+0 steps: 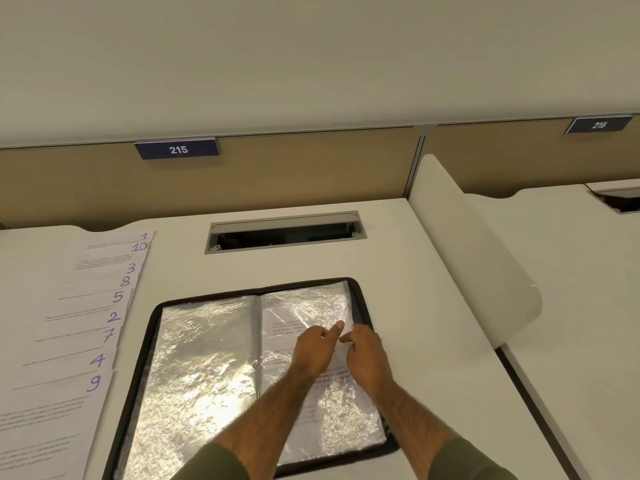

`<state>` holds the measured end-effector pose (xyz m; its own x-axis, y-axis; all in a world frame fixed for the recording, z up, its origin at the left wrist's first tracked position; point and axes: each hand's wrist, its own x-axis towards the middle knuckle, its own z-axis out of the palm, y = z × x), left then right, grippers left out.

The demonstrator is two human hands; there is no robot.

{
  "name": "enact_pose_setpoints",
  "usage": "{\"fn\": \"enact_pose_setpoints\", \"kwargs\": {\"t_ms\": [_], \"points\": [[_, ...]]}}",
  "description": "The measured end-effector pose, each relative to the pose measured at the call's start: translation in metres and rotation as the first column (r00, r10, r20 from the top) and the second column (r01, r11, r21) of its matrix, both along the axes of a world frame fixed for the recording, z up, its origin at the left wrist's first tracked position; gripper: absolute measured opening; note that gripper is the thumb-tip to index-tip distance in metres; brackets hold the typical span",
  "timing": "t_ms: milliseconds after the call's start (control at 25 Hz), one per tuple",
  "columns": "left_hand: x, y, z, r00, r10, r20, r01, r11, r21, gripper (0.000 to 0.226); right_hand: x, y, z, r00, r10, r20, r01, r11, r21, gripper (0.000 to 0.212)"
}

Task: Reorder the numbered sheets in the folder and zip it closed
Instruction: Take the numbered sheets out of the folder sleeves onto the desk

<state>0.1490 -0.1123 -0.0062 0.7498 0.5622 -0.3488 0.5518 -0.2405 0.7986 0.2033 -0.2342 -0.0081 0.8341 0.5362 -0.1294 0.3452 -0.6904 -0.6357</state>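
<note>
Folder (153, 327) open flat, my left hand (316, 349) and right hand (367, 356) close together on right page, both pinching one sheet (341, 362), numbered sheets (86, 323) fanned left.

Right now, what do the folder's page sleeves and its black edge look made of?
The page sleeves: likely thin clear plastic, glossy; they crinkle and throw bright glare. The black edge: seemingly fabric or a soft synthetic, matte, with no shine; which of the two I cannot tell.

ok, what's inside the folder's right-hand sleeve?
A printed sheet shows through the glossy sleeve. The left hand and right hand cover its middle; glare blurs the number in its top corner.
</note>
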Motion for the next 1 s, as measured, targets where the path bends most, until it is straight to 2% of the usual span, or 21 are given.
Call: {"fn": "enact_pose_setpoints", "kwargs": {"t_ms": [120, 240, 360, 480, 560, 680, 760, 880, 1000], "points": [[0.009, 0.002, 0.003, 0.998, -0.048, -0.048, 0.05, 0.998, 0.046, 0.065, -0.005, -0.004, -0.001, 0.987, 0.114, 0.114, -0.107, 0.992, -0.067, 0.032], [0.019, 0.002, 0.007, 0.987, -0.072, -0.145, 0.09, 0.989, 0.122, 0.07, -0.011, -0.01, 0.0, 0.977, 0.165, 0.138, -0.152, 0.984, -0.098, 0.035], [0.031, 0.001, 0.013, 0.974, -0.069, -0.217, 0.109, 0.978, 0.179, 0.067, -0.015, -0.016, -0.001, 0.962, 0.207, 0.178, -0.196, 0.977, -0.08, 0.029], [0.047, -0.002, 0.018, 0.97, -0.077, -0.229, 0.14, 0.952, 0.273, 0.043, -0.015, -0.019, -0.005, 0.945, 0.243, 0.218, -0.232, 0.97, -0.076, 0.028], [0.053, -0.001, 0.019, 0.97, -0.068, -0.231, 0.134, 0.95, 0.284, 0.029, -0.015, -0.022, -0.005, 0.956, 0.201, 0.213, -0.2, 0.979, -0.024, 0.028], [0.048, 0.006, 0.02, 0.984, -0.038, -0.173, 0.076, 0.972, 0.221, 0.029, -0.01, -0.027, -0.001, 0.989, 0.101, 0.105, -0.105, 0.994, 0.036, 0.038], [0.038, 0.012, 0.02, 0.998, 0.01, -0.069, -0.001, 0.992, 0.13, 0.031, -0.005, -0.026, 0.003, 0.994, 0.086, 0.062, -0.088, 0.996, 0.032, 0.048], [0.017, 0.025, 0.025, 0.996, 0.053, 0.066, -0.053, 0.999, 0.002, 0.031, -0.002, -0.019, 0.007, 0.997, 0.055, 0.045, -0.059, 0.992, 0.11, 0.057], [-0.008, 0.059, 0.041, 0.993, 0.079, 0.083, -0.065, 0.984, -0.164, 0.027, 0.002, -0.009, 0.006, 0.996, 0.047, 0.078, -0.06, 0.981, 0.184, 0.06]]}}
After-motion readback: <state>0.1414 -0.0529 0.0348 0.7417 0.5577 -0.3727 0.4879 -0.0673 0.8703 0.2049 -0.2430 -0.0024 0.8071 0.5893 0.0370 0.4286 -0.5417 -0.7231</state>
